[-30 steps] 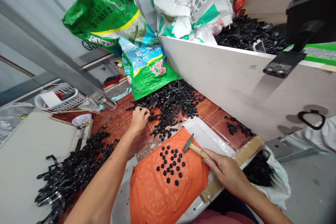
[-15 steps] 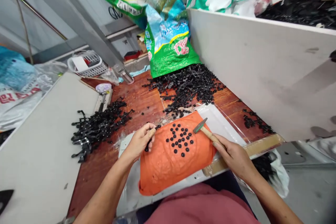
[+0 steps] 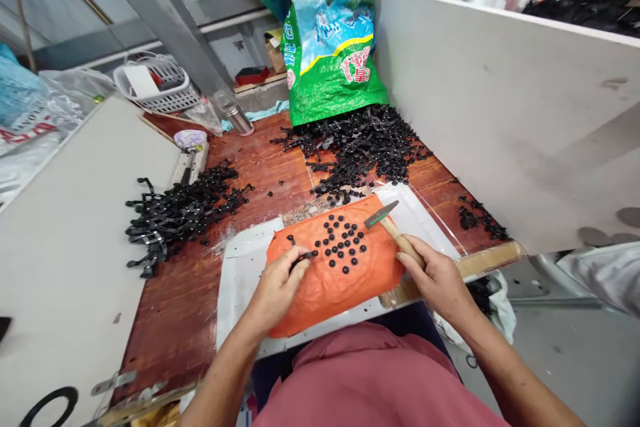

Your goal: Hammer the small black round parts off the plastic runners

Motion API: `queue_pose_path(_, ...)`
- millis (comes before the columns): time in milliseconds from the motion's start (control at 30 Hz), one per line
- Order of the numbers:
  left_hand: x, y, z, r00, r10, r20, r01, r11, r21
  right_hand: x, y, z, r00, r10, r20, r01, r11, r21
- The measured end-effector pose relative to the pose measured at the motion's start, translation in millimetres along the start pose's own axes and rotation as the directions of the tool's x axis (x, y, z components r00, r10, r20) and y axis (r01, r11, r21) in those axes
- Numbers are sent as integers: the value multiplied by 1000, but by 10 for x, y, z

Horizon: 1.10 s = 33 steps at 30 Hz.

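Note:
My left hand (image 3: 284,280) is closed on a black piece (image 3: 296,260) over the left part of an orange pad (image 3: 320,300). One end of the piece sticks out toward the small black round parts (image 3: 345,245) grouped on the pad. In my right hand (image 3: 434,273) is the wooden handle of a small hammer (image 3: 400,238). Its dark, green-marked head is above the pad's upper right part. The pad lies on a white board (image 3: 237,287) at the front of the table.
Black parts are heaped below a green bag (image 3: 335,80) and in a left pile (image 3: 180,213). Grey panels stand at left (image 3: 90,213) and right (image 3: 475,100). A white basket (image 3: 160,83) and metal flask (image 3: 235,115) are at the back left.
My left hand has moved right and inward over the pad with the black piece, whose end is now beside the round parts. The hammer head has turned slightly. The whole view has shifted.

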<state>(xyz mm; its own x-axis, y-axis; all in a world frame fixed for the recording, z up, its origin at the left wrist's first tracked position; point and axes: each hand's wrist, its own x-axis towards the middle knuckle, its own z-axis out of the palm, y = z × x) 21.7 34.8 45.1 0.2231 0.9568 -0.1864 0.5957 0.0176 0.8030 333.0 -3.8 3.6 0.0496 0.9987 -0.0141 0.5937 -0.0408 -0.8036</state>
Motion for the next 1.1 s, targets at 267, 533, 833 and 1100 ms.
queue_pose_path(267, -253, 187, 218, 883, 106, 457, 120, 891, -438, 206, -769, 402, 915, -249, 316, 71, 874, 482)
queue_pose_path(533, -220, 21, 277, 983, -139, 119, 181, 823, -539, 82, -786, 674, 924, -66, 376, -157, 832, 532)
queue_pose_path(833, -52, -42, 3, 991, 52, -124, -42, 996, 80, 12, -582, 508, 954, -88, 287, -36, 915, 401)
queue_pose_path(1100, 195, -248, -24, 1000, 27, -16, -21, 953, 303, -61, 25, 78, 995, 63, 74, -50, 985, -162)
